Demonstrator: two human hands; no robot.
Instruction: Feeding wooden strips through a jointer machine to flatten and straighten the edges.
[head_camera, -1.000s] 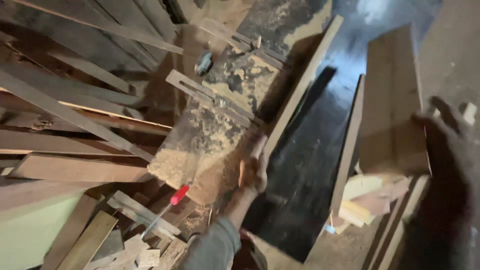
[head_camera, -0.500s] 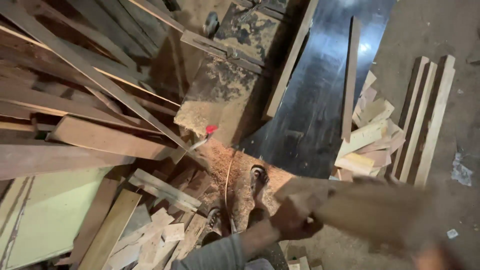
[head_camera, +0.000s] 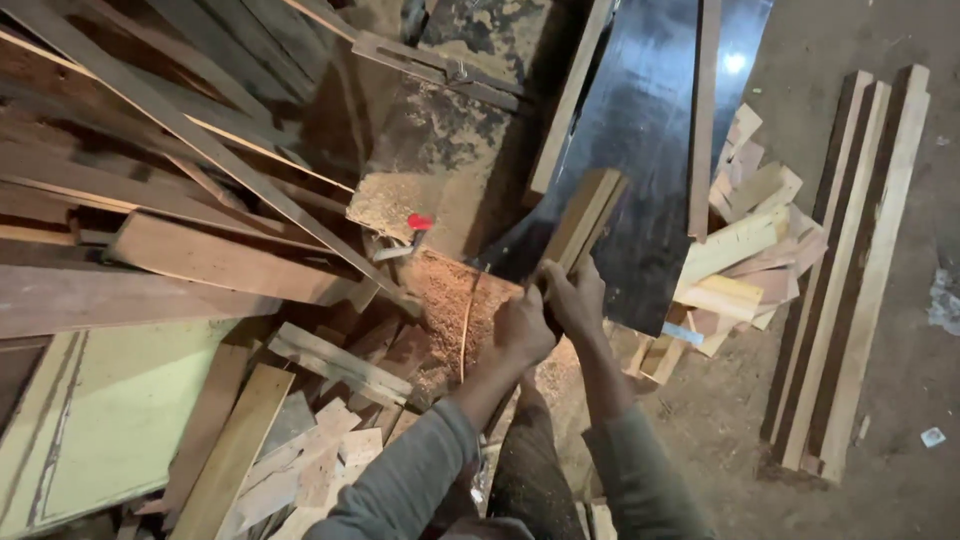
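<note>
Both my hands grip the near end of a short stack of pale wooden planks (head_camera: 586, 214) that points up and away from me. My left hand (head_camera: 522, 325) closes on its lower left side and my right hand (head_camera: 574, 296) on its lower right. The planks lie over a dark glossy board (head_camera: 640, 130). Just left of my hands is a heap of sawdust (head_camera: 450, 295) and a thin curved strip (head_camera: 466, 322).
A saw table (head_camera: 440, 130) covered in sawdust stands ahead, with a red-handled tool (head_camera: 418, 224) at its near edge. Long boards (head_camera: 190, 255) pile up on the left. Short offcuts (head_camera: 745, 255) and several long battens (head_camera: 850, 270) lie on the floor at right.
The view has swung downward. My right hand brought the planks in from the lower right, and my left hand has joined it on the near end.
</note>
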